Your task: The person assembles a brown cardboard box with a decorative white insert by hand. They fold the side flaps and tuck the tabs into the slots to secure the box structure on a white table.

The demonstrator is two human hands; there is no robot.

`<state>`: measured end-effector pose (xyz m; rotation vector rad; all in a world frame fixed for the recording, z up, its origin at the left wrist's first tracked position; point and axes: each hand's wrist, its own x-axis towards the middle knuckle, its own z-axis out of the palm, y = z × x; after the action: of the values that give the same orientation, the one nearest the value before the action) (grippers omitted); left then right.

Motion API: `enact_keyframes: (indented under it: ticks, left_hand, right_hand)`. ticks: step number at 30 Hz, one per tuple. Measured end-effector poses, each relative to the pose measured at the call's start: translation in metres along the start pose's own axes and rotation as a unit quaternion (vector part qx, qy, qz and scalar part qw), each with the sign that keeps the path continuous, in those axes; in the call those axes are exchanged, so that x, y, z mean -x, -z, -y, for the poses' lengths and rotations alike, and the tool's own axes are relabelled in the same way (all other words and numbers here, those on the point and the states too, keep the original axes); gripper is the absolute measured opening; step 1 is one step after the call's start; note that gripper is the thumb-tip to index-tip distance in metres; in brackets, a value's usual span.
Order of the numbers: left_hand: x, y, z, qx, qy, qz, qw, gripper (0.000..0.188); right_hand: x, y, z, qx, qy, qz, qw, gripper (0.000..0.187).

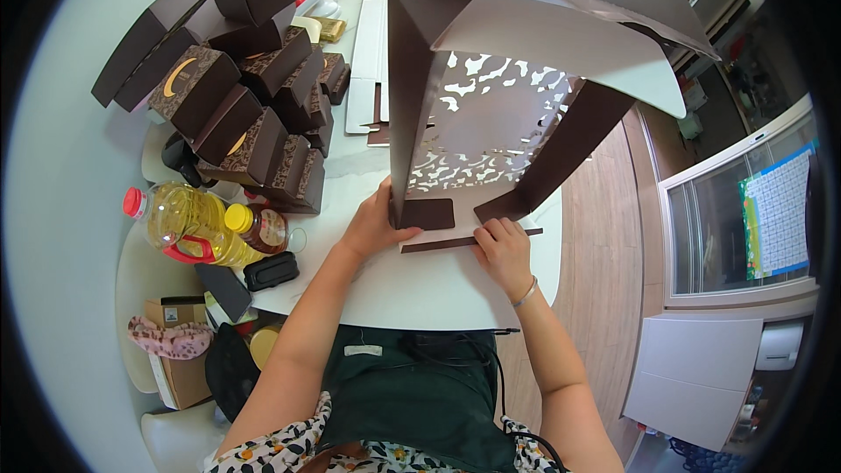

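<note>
A large dark-brown cardboard box (408, 123), pale on its inner faces, stands part-folded on the table with its near end uncovered. Leafy cut-outs pierce one of its panels (477, 127). My left hand (372, 226) grips the lower left corner, its thumb beside a small brown tab (431, 214). At the lower right, my right hand (504, 252) pinches the narrow front flap (438, 245), just below another folded tab (506, 205). Above, wide white-sided lid flaps (561, 44) hang open. The fingers behind the left wall are partly hidden.
Finished brown boxes (254, 149) are piled at the left. Nearer stand an oil bottle (180, 223), a yellow-capped jar (258, 226) and a black case (272, 271). Flat white-and-brown card (366, 61) lies behind. The white table (412, 298) ends close to my apron.
</note>
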<state>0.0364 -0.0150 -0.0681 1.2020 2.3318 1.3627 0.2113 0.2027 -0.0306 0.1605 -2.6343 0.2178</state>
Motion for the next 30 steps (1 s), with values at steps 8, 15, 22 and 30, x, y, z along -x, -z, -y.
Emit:
enact_keyframes:
  ticks: [8,15,22,30]
  left_hand:
    - [0.0,-0.002,0.003,-0.01,-0.007,-0.005,1.0,0.1]
    - [-0.002,0.001,0.002,0.01,-0.023,-0.002,1.0,0.1]
    - [-0.002,-0.001,0.002,0.031,-0.046,-0.01,0.998,0.1]
    - [-0.001,-0.002,0.002,0.039,-0.028,-0.004,0.999,0.096]
  right_hand:
    - [0.011,0.016,-0.016,-0.208,-0.123,0.051,0.969,0.022]
    - [0.008,0.022,-0.021,-0.227,-0.054,0.138,0.963,0.034]
    - [0.006,0.014,-0.028,-0.29,-0.035,0.178,0.94,0.053]
    - [0.029,0.02,-0.047,-0.205,-0.2,-0.003,0.958,0.027]
